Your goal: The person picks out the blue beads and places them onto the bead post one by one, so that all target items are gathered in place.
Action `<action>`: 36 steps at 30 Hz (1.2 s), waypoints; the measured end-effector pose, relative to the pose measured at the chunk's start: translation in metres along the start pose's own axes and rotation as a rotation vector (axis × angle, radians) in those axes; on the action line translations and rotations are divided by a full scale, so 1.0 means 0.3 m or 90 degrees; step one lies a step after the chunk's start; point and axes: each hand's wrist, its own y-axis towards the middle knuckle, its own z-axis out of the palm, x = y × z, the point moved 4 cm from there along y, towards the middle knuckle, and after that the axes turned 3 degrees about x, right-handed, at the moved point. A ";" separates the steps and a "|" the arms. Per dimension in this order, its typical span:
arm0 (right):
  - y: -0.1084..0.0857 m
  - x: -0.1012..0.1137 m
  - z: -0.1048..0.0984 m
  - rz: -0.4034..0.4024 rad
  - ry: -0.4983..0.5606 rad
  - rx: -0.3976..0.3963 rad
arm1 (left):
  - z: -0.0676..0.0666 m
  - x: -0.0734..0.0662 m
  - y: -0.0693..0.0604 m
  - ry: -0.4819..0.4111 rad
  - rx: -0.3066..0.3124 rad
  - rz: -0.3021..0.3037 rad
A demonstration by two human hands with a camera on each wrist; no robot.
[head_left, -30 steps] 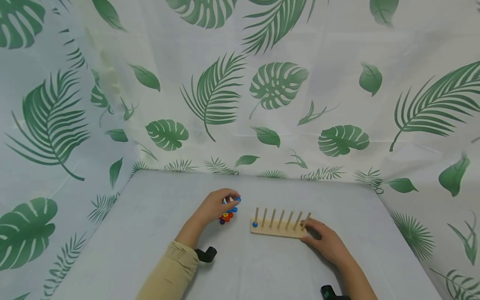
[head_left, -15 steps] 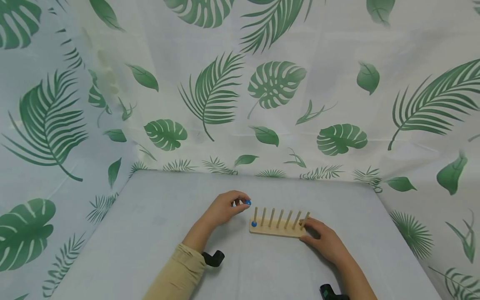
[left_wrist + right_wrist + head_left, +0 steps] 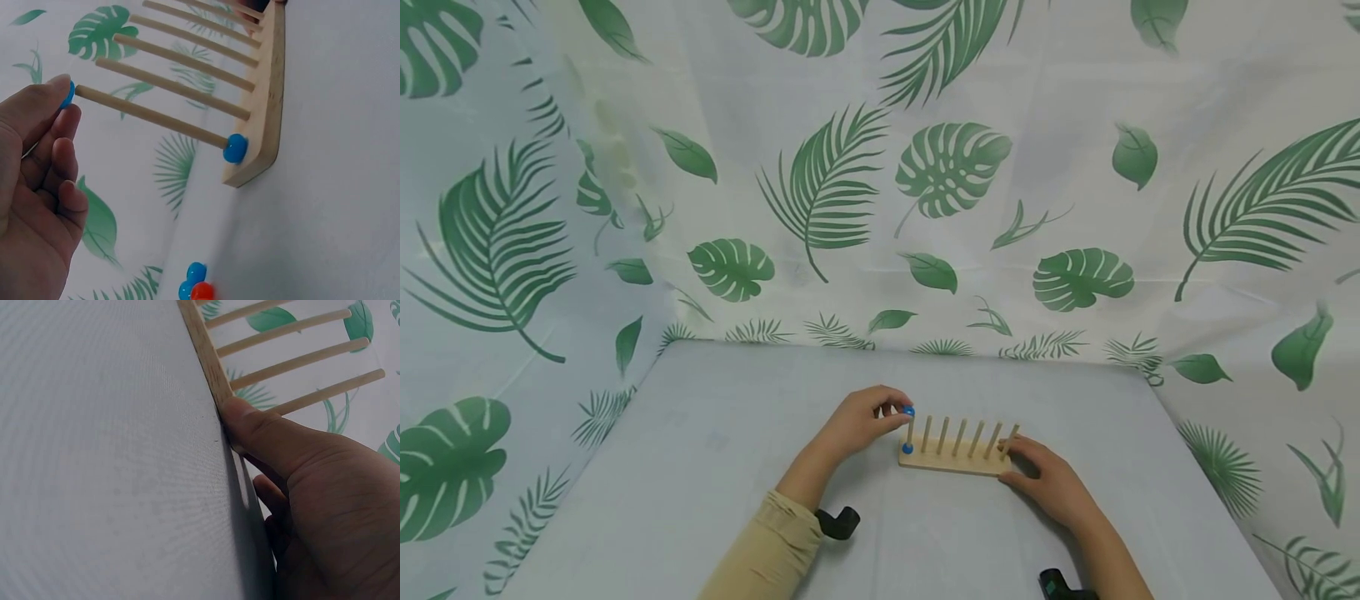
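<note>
A wooden peg board (image 3: 955,464) with several upright pegs stands on the table. One blue bead (image 3: 235,149) sits at the foot of its leftmost peg (image 3: 153,116). My left hand (image 3: 868,423) pinches a second blue bead (image 3: 67,95) between thumb and forefinger, right at the tip of that peg; whether the peg has entered its hole I cannot tell. At the board's right end my right hand (image 3: 1048,483) grips the base, the thumb (image 3: 240,415) on its near edge and the other fingers partly hidden behind.
Loose beads, blue (image 3: 196,272) and red (image 3: 202,291), lie on the table left of the board; in the head view my left hand and arm hide them. A leaf-printed curtain (image 3: 850,192) stands behind the white table (image 3: 715,433).
My left hand has lifted a blue bead from the loose group and carried it right to the tip of the leftmost peg. The right hand keeps its hold on the board.
</note>
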 end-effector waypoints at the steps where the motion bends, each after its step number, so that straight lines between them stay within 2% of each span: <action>1: 0.001 0.000 0.000 -0.001 0.001 0.001 | 0.003 0.000 -0.001 -0.003 0.000 -0.002; 10: 0.000 0.008 -0.001 -0.002 0.007 0.001 | 0.037 0.011 -0.004 -0.004 0.004 -0.020; 14: -0.001 0.010 -0.002 -0.002 0.006 0.002 | 0.057 0.026 -0.008 -0.008 -0.005 -0.024; 23: -0.003 0.007 -0.005 0.000 0.006 -0.004 | 0.110 0.072 -0.023 -0.044 -0.027 -0.060; 36: -0.002 0.008 -0.007 0.000 0.010 0.000 | 0.170 0.105 -0.053 -0.070 -0.069 -0.112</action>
